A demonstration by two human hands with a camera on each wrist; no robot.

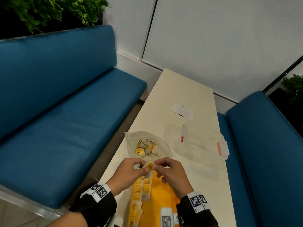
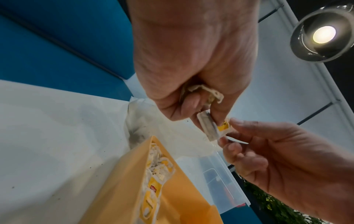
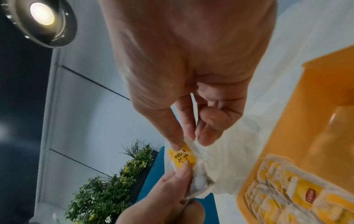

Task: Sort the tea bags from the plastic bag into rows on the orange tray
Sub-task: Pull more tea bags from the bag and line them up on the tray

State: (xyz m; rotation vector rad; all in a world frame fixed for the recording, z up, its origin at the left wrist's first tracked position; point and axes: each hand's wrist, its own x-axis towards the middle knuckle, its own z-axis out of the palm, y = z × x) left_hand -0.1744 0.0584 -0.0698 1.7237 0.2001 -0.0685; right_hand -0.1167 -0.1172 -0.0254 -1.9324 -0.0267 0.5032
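Blue upholstered benches (image 1: 62, 112) flank a narrow cream table (image 1: 185, 89) set against a white panelled wall. From the head view, the left hand (image 1: 129, 173) and right hand (image 1: 170, 172) meet above the far end of the orange tray (image 1: 162, 203), both pinching one tea bag (image 1: 149, 167) with a yellow tag between them. A row of tea bags (image 1: 139, 199) lies along the tray's left side. Beyond the hands sits the clear plastic bag (image 1: 131, 140), open and holding more tea bags, with a clear lidded box (image 1: 198, 141) just to its right. In the left wrist view, the left hand (image 2: 193, 63) has its thumb and fingers curled round the tea bag (image 2: 210, 128) and more paper bunched in the palm, while the right hand's fingertips (image 2: 237, 122) nip the tag end. In the right wrist view, the right hand (image 3: 191, 68) pinches the yellow tag (image 3: 182, 157) between thumb and forefinger, and the left hand's fingers (image 3: 180, 175) grip the bag's lower edge; the tray's row (image 3: 287, 191) shows at lower right.
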